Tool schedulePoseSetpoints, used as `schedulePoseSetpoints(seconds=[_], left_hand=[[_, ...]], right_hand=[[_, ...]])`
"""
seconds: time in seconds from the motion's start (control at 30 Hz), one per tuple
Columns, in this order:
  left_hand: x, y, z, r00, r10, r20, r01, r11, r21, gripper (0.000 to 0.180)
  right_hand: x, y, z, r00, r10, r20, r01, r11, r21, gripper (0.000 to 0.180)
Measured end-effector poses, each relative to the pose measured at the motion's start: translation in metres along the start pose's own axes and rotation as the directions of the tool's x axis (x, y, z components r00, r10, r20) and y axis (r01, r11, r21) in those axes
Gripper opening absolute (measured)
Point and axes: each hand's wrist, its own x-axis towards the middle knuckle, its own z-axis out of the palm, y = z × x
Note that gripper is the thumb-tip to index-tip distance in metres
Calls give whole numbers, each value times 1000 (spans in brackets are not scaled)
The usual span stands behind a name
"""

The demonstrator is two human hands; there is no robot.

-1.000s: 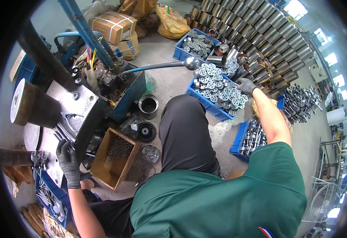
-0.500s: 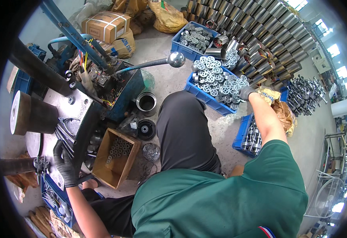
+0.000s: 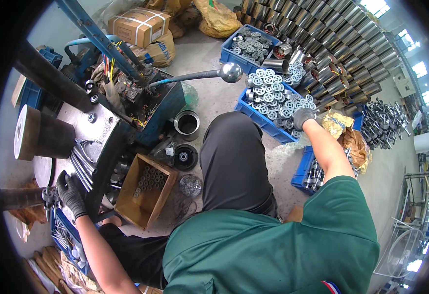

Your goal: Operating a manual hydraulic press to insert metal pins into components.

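My left hand (image 3: 71, 197), in a dark glove, is at the near edge of the metal press table (image 3: 107, 128), fingers stretched and apart. Beside its fingertips lie several metal rods (image 3: 81, 169), and a small metal fitting (image 3: 51, 195) on a dark bar is just to its left. Far to the right, my gloved right hand (image 3: 303, 118) reaches to the right end of a blue crate (image 3: 259, 117) heaped with round spoked metal caps (image 3: 273, 97). Its fingers are curled down among the caps; whatever is in them is hidden.
A long lever with a ball knob (image 3: 230, 72) juts over the floor. Near my knee stand a wooden box (image 3: 143, 206) of small rings and a metal cylinder (image 3: 187, 122). Another blue crate (image 3: 300, 171) holds metal parts; stacked shiny cylinders (image 3: 317, 29) rise behind.
My left hand has shifted left along the table edge, away from the rods and toward the fitting. My right hand has moved slightly inward over the caps. The whole view has shifted a little.
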Motion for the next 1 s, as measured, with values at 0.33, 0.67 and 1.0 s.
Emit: schedulePoseSetpoints(seconds=[0.33,0.67,1.0], left_hand=[[-2,0,2,1000,-14,-9,14,1000,-14,29],[-6,8,-5,999,-26,-26,26,999,20,27],[-6,13,-18,1000,24,-9,-22,987,161,29]], right_hand=[[-5,1,4,990,75,-122,-70,997,42,54],[-45,12,-11,948,320,0,-291,861,417,49],[10,6,14,965,251,-73,-213,918,333,50]])
